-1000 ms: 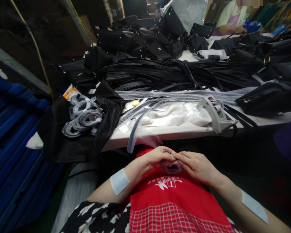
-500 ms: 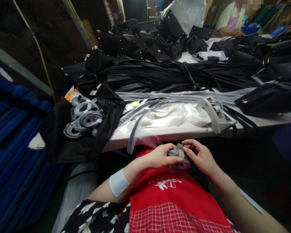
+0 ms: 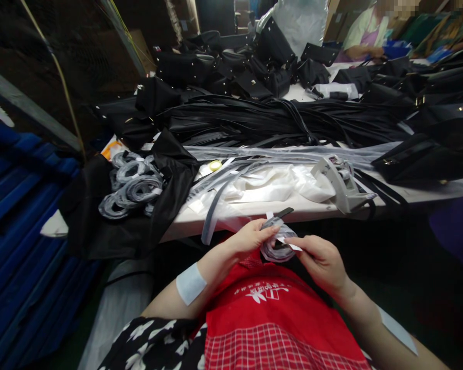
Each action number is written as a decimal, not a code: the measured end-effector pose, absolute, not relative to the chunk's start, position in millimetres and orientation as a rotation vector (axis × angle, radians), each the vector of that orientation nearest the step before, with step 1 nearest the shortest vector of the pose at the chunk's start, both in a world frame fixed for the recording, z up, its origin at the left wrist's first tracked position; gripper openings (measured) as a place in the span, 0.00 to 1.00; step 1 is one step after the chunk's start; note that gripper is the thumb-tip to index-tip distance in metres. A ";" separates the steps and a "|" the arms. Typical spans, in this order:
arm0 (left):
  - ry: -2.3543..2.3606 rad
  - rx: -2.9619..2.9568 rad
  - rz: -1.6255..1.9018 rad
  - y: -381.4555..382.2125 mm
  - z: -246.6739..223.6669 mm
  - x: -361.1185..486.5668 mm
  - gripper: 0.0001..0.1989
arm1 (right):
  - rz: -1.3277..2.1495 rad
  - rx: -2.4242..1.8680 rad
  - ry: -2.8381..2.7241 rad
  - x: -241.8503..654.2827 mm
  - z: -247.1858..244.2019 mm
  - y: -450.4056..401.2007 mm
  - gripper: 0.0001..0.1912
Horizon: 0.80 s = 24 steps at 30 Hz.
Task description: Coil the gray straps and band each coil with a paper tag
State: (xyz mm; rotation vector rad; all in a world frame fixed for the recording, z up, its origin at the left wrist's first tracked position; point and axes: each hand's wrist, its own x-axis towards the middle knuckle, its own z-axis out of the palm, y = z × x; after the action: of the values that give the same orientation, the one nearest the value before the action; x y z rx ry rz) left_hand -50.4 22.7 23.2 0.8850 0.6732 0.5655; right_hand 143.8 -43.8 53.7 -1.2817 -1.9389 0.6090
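My left hand (image 3: 253,237) grips a coiled black strap in clear plastic sleeving (image 3: 278,254), held in front of my red apron (image 3: 293,300). A dark strap end sticks out above the coil, to the right. Between the thumb and fingers of my right hand (image 3: 321,258) is a strip of white tape (image 3: 294,247), which reaches across the coil's middle. Several similar coils (image 3: 133,190) lie piled on black cloth (image 3: 96,231) at the table's left end. Loose sleeved straps (image 3: 216,205) hang over the table's front edge.
On the white table (image 3: 320,209) stands a grey tape dispenser (image 3: 337,182), beside crumpled white sheeting (image 3: 281,185). Long black straps (image 3: 239,121) lie behind, with black bags (image 3: 185,69) heaped farther back. Blue slats (image 3: 19,205) rise at left. A person (image 3: 364,36) works at the far right.
The coil has turned in my left hand, so its ring and strap end now face up. My right hand has drawn slightly down and right, with the white tape strip now showing in its fingers.
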 end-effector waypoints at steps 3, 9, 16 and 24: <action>0.659 0.710 0.609 21.5 27.5 -45.9 0.27 | 0.995 -1.335 -1.650 136.5 53.1 -46.7 0.10; 0.714 0.519 0.558 7.2 21.3 -40.4 0.26 | 0.674 -1.573 -1.827 134.9 53.4 -43.3 0.09; 0.764 0.410 0.541 6.7 4.6 -55.2 0.25 | 0.238 -1.411 -2.327 141.4 51.0 -62.4 0.12; 0.802 0.469 0.477 12.0 4.1 -68.2 0.24 | 0.155 -1.226 -2.500 157.4 83.2 -71.7 0.10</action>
State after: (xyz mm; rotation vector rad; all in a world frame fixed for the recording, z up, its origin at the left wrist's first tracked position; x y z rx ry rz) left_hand -68.2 12.0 4.1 0.4685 0.8016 0.4775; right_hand 157.4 -71.7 83.2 -1.2265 -2.5001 0.1551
